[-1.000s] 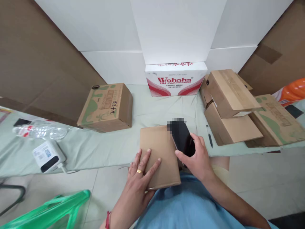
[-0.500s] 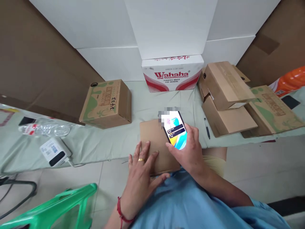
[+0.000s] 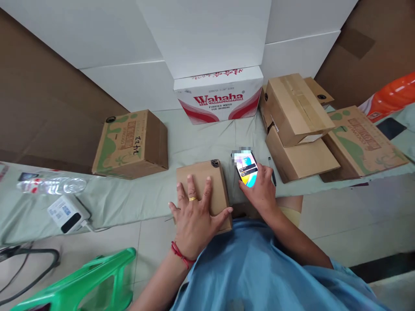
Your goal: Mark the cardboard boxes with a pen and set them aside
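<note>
My left hand (image 3: 196, 216) lies flat with spread fingers on a small brown cardboard box (image 3: 217, 185) at the table's front edge. A gold ring and a red cord bracelet show on that hand and wrist. To the right of the box, my right hand (image 3: 264, 192) grips a smartphone (image 3: 249, 176) by its lower end, low over the tabletop. Its screen is lit with colourful shapes and dark panels, and part of it is pixelated. Just beyond my right fingers a dark pen (image 3: 274, 176) lies on the cloth, partly hidden.
Behind stands a white and red Wahaha carton (image 3: 220, 101). A printed box (image 3: 129, 144) is at left, stacked brown boxes (image 3: 298, 112) at right. A plastic bottle (image 3: 55, 185) and white device (image 3: 66, 214) lie far left; a green stool (image 3: 84, 280) stands below.
The phone has moved right, off the box and over the cloth beside it. My left hand has shifted farther onto the box top, fingers spread wider. The view has tilted slightly.
</note>
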A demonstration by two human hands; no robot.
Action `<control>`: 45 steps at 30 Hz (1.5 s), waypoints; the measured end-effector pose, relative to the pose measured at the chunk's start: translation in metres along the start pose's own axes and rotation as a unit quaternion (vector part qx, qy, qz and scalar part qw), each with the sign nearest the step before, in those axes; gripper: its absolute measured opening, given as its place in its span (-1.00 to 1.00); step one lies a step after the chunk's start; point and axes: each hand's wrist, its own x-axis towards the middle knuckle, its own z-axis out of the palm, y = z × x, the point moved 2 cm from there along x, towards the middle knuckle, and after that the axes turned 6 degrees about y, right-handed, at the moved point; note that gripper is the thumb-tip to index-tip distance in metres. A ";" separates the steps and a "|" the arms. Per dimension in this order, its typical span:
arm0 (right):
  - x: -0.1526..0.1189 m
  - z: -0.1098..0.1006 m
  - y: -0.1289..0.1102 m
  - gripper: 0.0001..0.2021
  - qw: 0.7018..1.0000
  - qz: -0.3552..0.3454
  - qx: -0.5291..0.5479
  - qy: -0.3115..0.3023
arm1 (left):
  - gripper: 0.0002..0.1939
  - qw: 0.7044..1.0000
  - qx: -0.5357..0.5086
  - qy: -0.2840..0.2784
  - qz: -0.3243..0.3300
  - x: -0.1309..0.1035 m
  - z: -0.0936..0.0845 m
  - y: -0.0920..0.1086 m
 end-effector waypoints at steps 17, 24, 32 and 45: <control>0.006 0.018 0.022 -0.19 0.989 -0.050 -0.061 -0.124 | -0.19 0.999 0.006 0.047 -0.023 0.004 -0.025 -0.026; 0.009 0.015 0.021 -0.20 0.989 -0.050 -0.043 -0.130 | -0.28 0.993 0.057 0.051 -0.085 -0.031 -0.048 -0.111; 0.006 0.016 0.025 -0.21 0.992 -0.077 0.015 -0.103 | -0.24 0.970 0.022 0.129 -0.205 0.010 -0.045 -0.206; 0.037 -0.109 0.043 -0.02 0.955 -0.175 0.064 0.230 | -0.36 0.907 -0.029 0.419 0.024 0.021 -0.035 -0.169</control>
